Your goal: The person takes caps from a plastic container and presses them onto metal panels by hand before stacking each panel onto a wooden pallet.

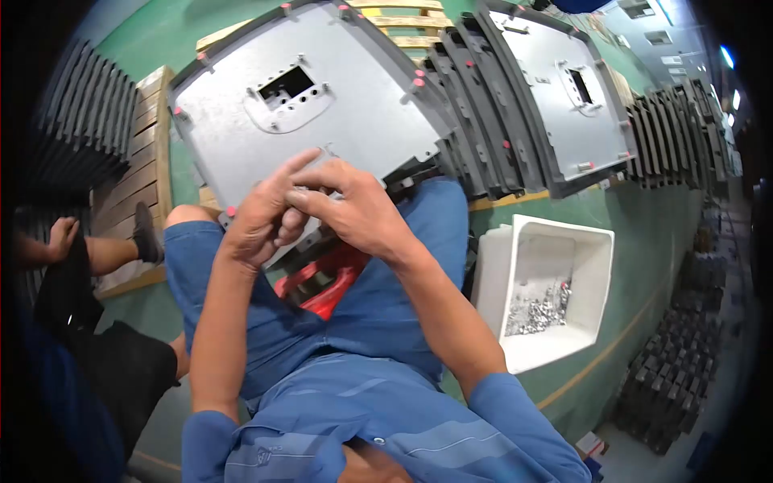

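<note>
While left hand (262, 216) and right hand (361, 208) touch, grip unclear, two silver-faced panels (358, 68) and one white bin (592, 282) sit nearby.

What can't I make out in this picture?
All in the head view:
Anything held between the left hand and right hand: the hands themselves hide it.
The grey panel's near edge: both hands cover part.
The metal pieces in the white bin: too small to identify.
The co-worker: partly lost in the dark left edge.
</note>
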A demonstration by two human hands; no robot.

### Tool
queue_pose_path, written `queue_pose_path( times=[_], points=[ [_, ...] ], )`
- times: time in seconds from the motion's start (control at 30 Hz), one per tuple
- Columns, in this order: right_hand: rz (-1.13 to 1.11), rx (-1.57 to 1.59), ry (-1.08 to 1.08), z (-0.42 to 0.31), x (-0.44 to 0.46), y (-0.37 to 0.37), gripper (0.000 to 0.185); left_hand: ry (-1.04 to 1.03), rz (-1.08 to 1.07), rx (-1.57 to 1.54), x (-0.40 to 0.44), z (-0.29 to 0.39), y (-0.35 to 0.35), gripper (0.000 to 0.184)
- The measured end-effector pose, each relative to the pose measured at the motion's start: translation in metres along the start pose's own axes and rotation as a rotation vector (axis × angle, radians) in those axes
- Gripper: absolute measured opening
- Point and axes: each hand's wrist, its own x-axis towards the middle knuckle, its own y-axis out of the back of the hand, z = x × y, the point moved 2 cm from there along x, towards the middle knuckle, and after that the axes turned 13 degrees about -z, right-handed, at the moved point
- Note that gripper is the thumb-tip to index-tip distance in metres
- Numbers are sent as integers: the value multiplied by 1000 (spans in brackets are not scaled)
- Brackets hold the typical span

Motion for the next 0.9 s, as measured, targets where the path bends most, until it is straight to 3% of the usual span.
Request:
queue_pose_path(
  times=[0.03,0.07,0.13,0.17,0.3,0.43,0.57,0.63,0.67,0.73,0.9],
  points=[
    [-14,52,-29,-2,-6,-3,26,-10,-24,-32,-3,-6,-1,62],
    [-86,331,-227,1,-11,-8,23,27,-4,-96,-8,-9,-5,64],
    [-133,636,-389,9,-21,-16,17,57,-42,-91,-13,-21,2,65],
    [-100,815,-376,16,-23,-27,12,48,-79,-205,-16,-27,7,65],
    [-53,1020,-295,23,-7,-33,14,-26,-104,-190,-23,-16,13,64],
    [-25,864,-334,18,33,-9,20,-91,-9,-3,-34,19,27,57],
    [-46,470,-386,29,77,3,21,-258,206,-76,-41,39,63,44],
    [-48,45,-380,34,93,4,24,-319,300,-134,-42,41,83,41],
    [-59,43,-388,38,101,3,24,-380,393,-188,-42,41,93,37],
    [-68,-226,-394,48,108,3,26,-411,370,-220,-39,44,96,32],
    [-13,-314,-327,55,121,-5,17,-406,304,-167,-32,49,103,38]
  ],
)
